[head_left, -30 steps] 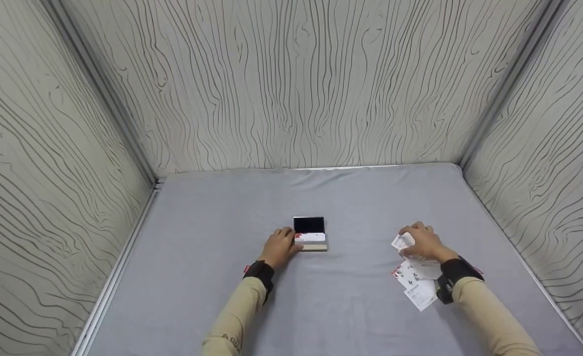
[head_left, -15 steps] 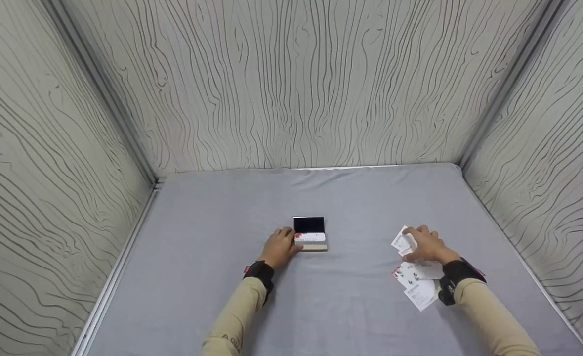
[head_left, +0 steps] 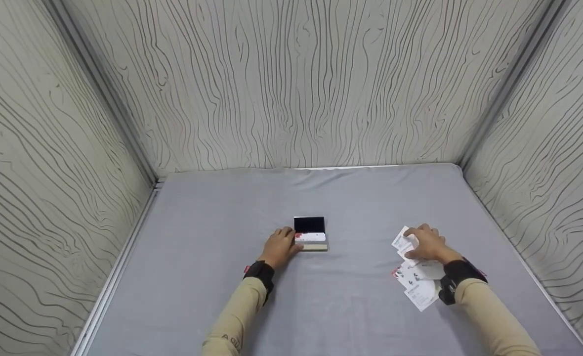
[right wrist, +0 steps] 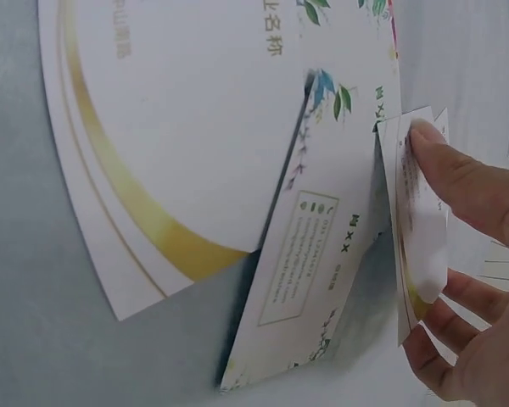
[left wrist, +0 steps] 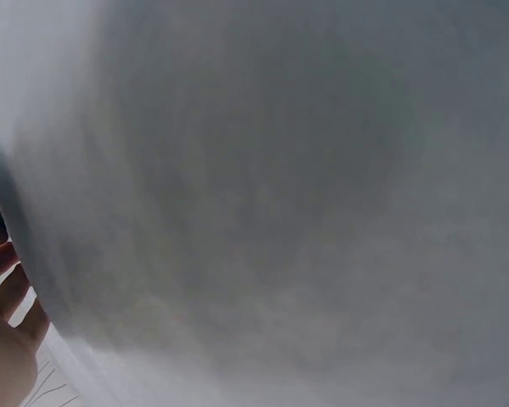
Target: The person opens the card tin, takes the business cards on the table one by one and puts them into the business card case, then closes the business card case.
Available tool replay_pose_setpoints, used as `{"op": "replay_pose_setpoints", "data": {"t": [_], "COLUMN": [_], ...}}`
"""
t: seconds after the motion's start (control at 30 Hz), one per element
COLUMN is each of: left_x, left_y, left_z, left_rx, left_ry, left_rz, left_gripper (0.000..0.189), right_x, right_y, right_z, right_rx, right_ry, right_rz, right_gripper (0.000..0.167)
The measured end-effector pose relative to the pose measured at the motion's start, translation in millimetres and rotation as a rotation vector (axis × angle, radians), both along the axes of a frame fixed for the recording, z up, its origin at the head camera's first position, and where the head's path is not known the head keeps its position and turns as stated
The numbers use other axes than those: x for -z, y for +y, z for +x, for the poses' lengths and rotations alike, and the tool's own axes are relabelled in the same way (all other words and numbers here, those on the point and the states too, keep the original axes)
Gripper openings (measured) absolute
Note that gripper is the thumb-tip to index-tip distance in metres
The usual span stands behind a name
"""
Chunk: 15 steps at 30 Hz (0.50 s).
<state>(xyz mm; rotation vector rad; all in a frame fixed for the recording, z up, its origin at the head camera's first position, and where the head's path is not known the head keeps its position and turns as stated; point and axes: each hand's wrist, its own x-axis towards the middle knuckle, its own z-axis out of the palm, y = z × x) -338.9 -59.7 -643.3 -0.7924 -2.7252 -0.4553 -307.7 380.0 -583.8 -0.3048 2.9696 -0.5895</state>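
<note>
My left hand [head_left: 279, 248] holds the left end of a small business card case [head_left: 314, 247], thumb at its front and fingers at its side. The case's lid stands raised, showing a black inside, and a white card with a red corner [head_left: 311, 237] sits in it. My right hand [head_left: 426, 245] pinches a white business card [right wrist: 414, 220] with a gold curve between thumb and fingers; an edge of what may be a second card shows behind it. Beneath and nearer to me, several business cards [head_left: 421, 295] lie fanned, some with a leaf print, others with a gold curve.
A grey cloth [head_left: 360, 306] with slight wrinkles covers the table. Patterned panels [head_left: 291, 84] rise at the back and both sides. The left wrist view shows mostly blurred cloth, with part of my left hand at its left edge.
My right hand has shifted slightly right, and more of the cards at its fingertips shows. The left hand and the card case have stayed in place.
</note>
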Motion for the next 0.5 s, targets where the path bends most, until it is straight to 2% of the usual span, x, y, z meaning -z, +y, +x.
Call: {"op": "replay_pose_setpoints", "data": {"t": [0.2,0.3,0.33,0.43,0.5], "left_x": [0.6,2.0,2.3,3.0,3.6], "left_y": [0.6,0.3,0.3,0.3,0.6], "left_z": [0.2,-0.1,-0.2,-0.5,-1.1], "left_rx": [-0.005,-0.005,-0.005,-0.01,-0.015], "left_ry": [0.005,0.012,0.012,0.006,0.002], "left_rz": [-0.005,-0.003,-0.003,0.001,0.006], "left_gripper": [0.049,0.049,0.049,0.049,0.049], "right_x": [-0.4,0.8,3.6,5.8,5.4], "right_y": [2.6,5.1,7.6,8.1,6.4], "right_z": [-3.5,-4.7,-6.1,-8.7,-10.2], "right_rx": [-0.001,-0.052,-0.088,-0.163,-0.186], "right_ry": [0.02,0.107,0.165,0.265,0.29], "right_rz": [-0.031,-0.104,-0.132,-0.191,-0.21], "right_gripper": [0.029,0.017,0.015,0.016,0.019]}}
